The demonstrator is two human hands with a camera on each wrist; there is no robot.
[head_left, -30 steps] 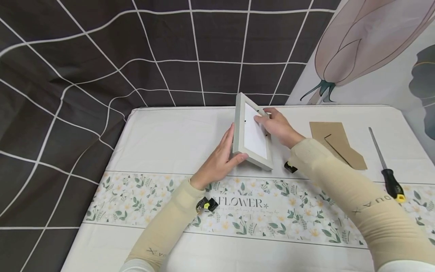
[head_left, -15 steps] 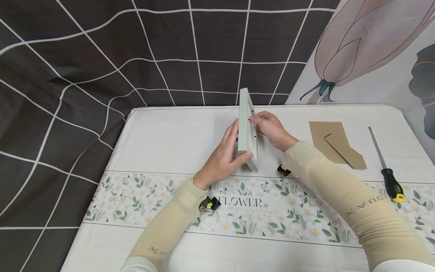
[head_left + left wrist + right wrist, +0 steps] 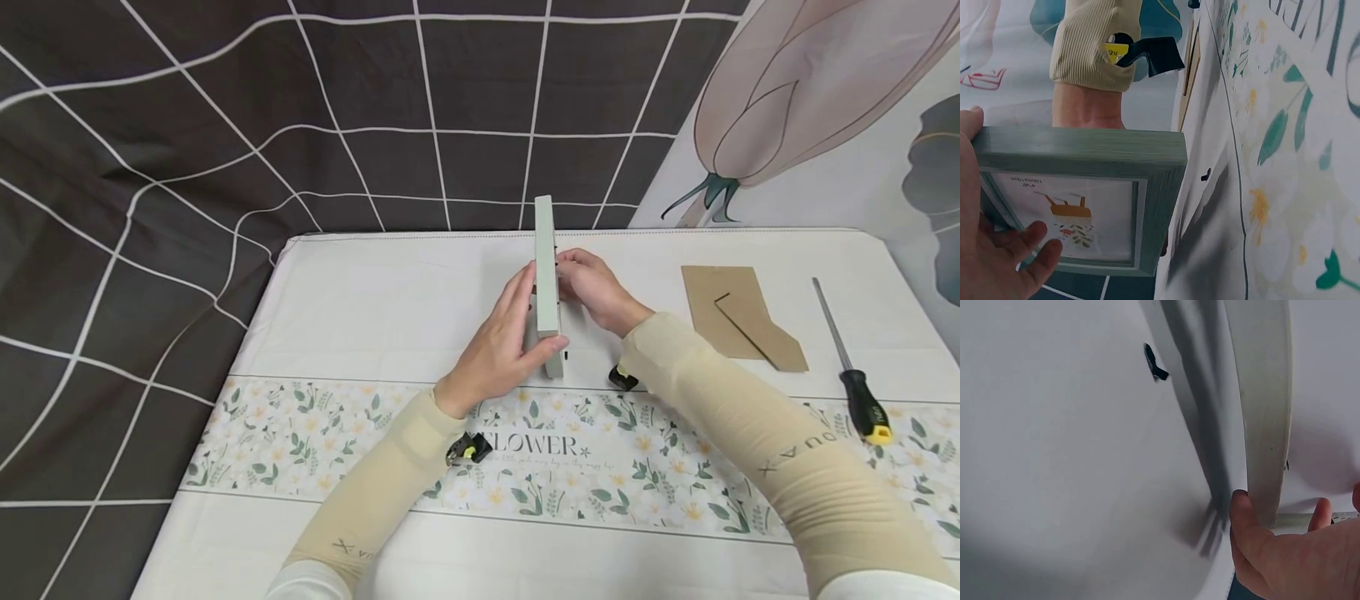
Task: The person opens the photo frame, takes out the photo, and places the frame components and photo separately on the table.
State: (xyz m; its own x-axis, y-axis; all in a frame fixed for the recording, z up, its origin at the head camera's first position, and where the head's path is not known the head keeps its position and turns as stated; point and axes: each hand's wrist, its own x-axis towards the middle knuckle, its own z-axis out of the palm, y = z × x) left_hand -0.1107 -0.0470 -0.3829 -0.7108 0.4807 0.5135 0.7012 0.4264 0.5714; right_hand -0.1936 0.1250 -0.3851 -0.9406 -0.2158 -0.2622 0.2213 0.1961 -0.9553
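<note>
A pale green picture frame (image 3: pixel 547 267) stands on edge on the table, seen almost edge-on in the head view. My left hand (image 3: pixel 498 337) grips it from the left, its thumb on the near edge and its fingers across the glazed front. In the left wrist view the frame's front (image 3: pixel 1085 219) shows a printed insert with a brown and leafy drawing. On the frame's back side, my right hand (image 3: pixel 596 287) holds the far part of it. The right wrist view shows fingers (image 3: pixel 1250 531) on both sides of a frame rail (image 3: pixel 1263 412).
A small black piece (image 3: pixel 1155 365) lies near the frame. To the right are a brown backing board (image 3: pixel 720 304), a bent black hex key (image 3: pixel 742 327) on brown board, and a screwdriver (image 3: pixel 862 404) with a black and yellow handle. A dark grid-patterned curtain (image 3: pixel 360 100) hangs behind.
The frame has turned from showing its white back to standing edge-on, shifting slightly right. My right hand has moved left and off the white back panel's middle; my left hand keeps its grip.
</note>
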